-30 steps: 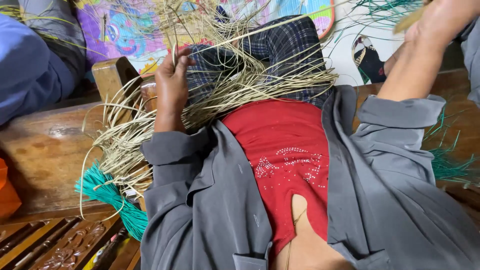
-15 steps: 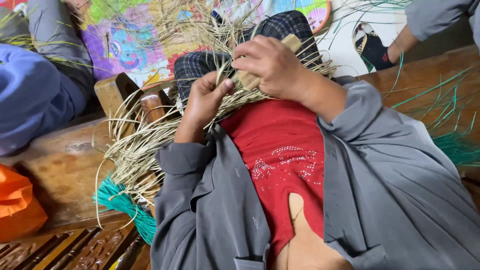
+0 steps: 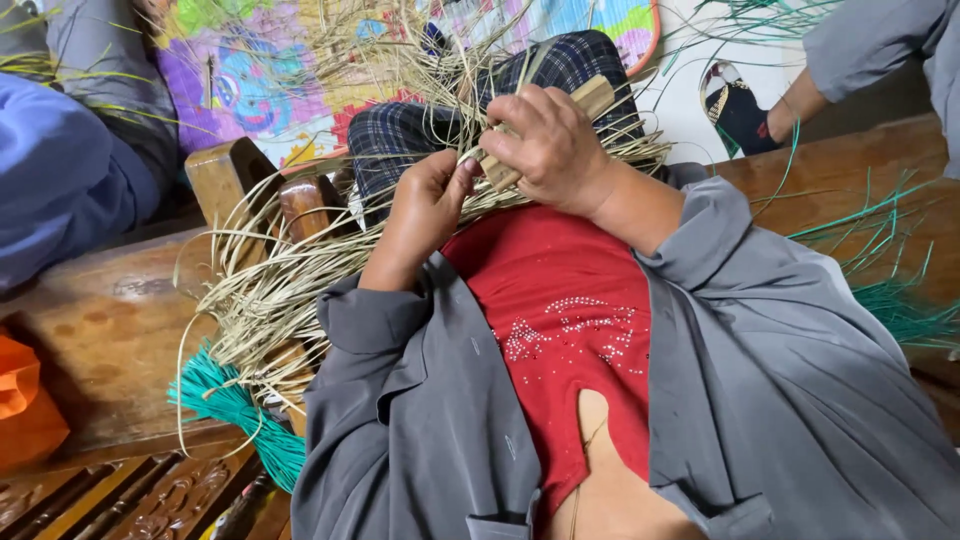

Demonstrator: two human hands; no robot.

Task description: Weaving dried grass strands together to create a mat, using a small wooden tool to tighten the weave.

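Mid-strip step: right hand (image 3: 548, 145) clenched on wooden tool (image 3: 590, 98), left hand (image 3: 428, 200) pinched a straw (image 3: 280, 290) at it. Next prob. needs a steady pull thru.

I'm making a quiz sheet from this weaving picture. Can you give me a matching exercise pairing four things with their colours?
Things:
1. wooden tool in the right hand
2. strands by the left hand
3. fibre bundle on the bench
4. shirt

Colours:
A. red
B. teal green
C. light brown
D. pale straw

Pairs: 1-C, 2-D, 3-B, 4-A
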